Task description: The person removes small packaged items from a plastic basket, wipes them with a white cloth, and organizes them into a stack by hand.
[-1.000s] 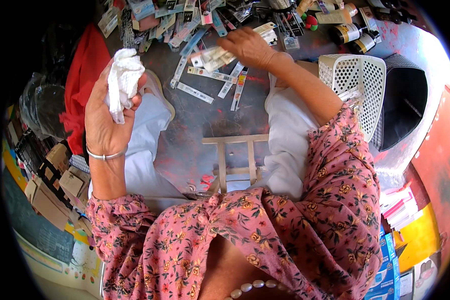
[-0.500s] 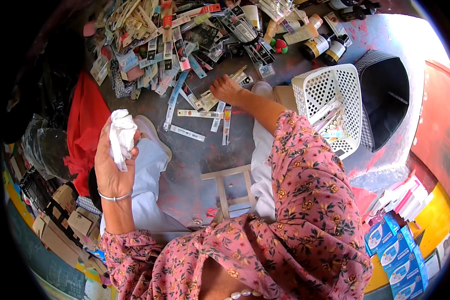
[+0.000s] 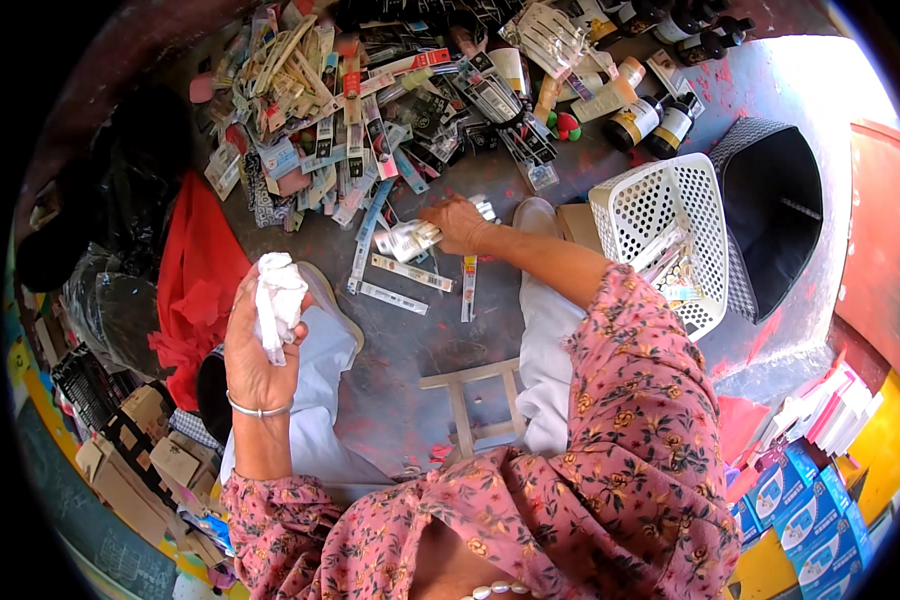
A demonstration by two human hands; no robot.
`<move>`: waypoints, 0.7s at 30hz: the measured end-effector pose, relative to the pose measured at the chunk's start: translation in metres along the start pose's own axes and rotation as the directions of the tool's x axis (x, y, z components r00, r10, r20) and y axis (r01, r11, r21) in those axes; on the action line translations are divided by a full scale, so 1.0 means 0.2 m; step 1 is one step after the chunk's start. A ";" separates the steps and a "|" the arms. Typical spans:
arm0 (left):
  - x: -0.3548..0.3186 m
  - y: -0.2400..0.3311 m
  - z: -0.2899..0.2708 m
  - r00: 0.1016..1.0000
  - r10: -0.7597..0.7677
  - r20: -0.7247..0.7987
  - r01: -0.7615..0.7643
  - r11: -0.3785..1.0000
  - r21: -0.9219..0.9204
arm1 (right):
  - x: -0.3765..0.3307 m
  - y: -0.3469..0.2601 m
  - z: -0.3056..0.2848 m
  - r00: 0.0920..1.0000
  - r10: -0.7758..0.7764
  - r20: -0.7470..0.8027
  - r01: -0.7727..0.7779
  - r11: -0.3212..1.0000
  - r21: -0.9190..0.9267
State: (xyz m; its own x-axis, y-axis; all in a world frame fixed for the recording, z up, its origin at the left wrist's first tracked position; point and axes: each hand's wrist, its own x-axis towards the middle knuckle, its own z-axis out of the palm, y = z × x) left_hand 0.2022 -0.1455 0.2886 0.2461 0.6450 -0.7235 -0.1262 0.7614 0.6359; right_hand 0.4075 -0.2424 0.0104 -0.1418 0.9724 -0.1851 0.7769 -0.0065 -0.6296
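A dark grey floor flecked with red [image 3: 390, 345] spreads across the middle, paling toward the upper right, where white light [image 3: 832, 82] glares. A scuffed red panel [image 3: 882, 230] borders the right side, above a bright yellow surface [image 3: 895, 430]. A dark green board [image 3: 120, 545] curves lower left; a tan, straight-barred frame [image 3: 461, 415] shows low in the middle.

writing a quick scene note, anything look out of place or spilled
The heap of packets looks jumbled, with pieces pointing every way, and a few thin packets lie scattered at differing angles near the right hand. I see no clear spill.
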 end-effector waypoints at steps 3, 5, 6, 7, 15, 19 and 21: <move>-0.01 -0.01 -0.02 1.000 0.002 0.004 -0.002 1.000 -0.004 | 0.04 -0.18 -0.23 0.999 0.031 -0.011 -0.025 0.927 0.374; -0.02 0.00 -0.01 1.000 0.007 -0.012 -0.007 1.000 0.000 | 0.05 -0.23 -0.32 0.999 0.033 -0.005 -0.023 0.807 0.590; -0.01 0.00 0.01 1.000 0.009 -0.021 -0.009 1.000 0.004 | 0.04 -0.22 -0.32 0.978 0.011 -0.208 0.114 0.806 0.581; -0.01 0.00 0.02 0.999 0.012 -0.032 -0.012 1.000 0.008 | 0.03 -0.21 -0.31 0.969 0.026 -0.246 0.123 0.812 0.571; 0.00 -0.01 0.04 1.000 0.017 0.004 -0.017 1.000 0.015 | -0.08 0.09 -0.09 0.949 0.285 -0.136 -0.226 0.914 0.338; -0.02 0.00 0.02 0.999 0.028 0.029 -0.028 1.000 -0.003 | -0.01 -0.02 -0.26 0.952 0.301 -0.049 -0.242 0.844 0.478; -0.03 0.00 0.03 0.999 0.023 0.031 -0.022 0.999 -0.031 | 0.04 -0.11 -0.36 0.962 0.241 -0.130 -0.153 0.865 0.478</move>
State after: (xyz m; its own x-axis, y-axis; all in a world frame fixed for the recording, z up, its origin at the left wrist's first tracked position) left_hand 0.2063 -0.1497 0.2947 0.2729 0.6598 -0.7001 -0.1614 0.7488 0.6428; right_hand 0.4326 -0.2179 0.0766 0.1305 0.9639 -0.2321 0.4003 -0.2654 -0.8771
